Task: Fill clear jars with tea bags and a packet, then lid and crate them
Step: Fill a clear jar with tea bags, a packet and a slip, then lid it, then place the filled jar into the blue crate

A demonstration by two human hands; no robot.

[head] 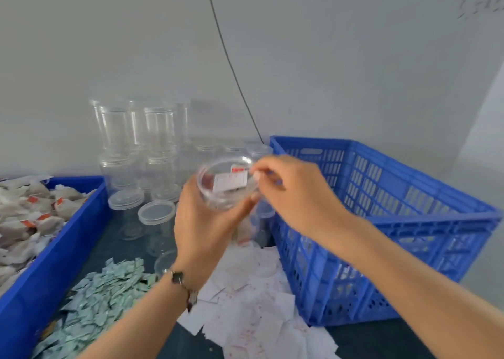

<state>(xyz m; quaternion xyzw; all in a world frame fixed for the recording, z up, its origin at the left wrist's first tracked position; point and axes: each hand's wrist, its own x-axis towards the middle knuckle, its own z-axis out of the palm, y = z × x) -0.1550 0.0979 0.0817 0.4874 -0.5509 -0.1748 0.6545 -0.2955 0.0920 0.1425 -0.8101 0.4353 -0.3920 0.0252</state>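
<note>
My left hand [201, 222] grips a clear jar [226, 184] from below, its open mouth tilted toward me. Inside lie tea bags and a white slip with red print. My right hand [289, 184] hovers at the jar's right rim, fingers curled and pinched together; whether they hold anything is unclear. A blue bin [54, 255] at the left holds many tea bags [30, 216]. A pile of small green-grey packets [101, 290] lies in front of me. Loose clear lids [156, 212] rest by empty jars.
Stacks of empty clear jars [139, 140] stand against the wall. A blue slatted crate [381, 222] sits at the right, open side up. White paper slips with red print [253, 304] are scattered under my arms. A thin cable runs down the wall.
</note>
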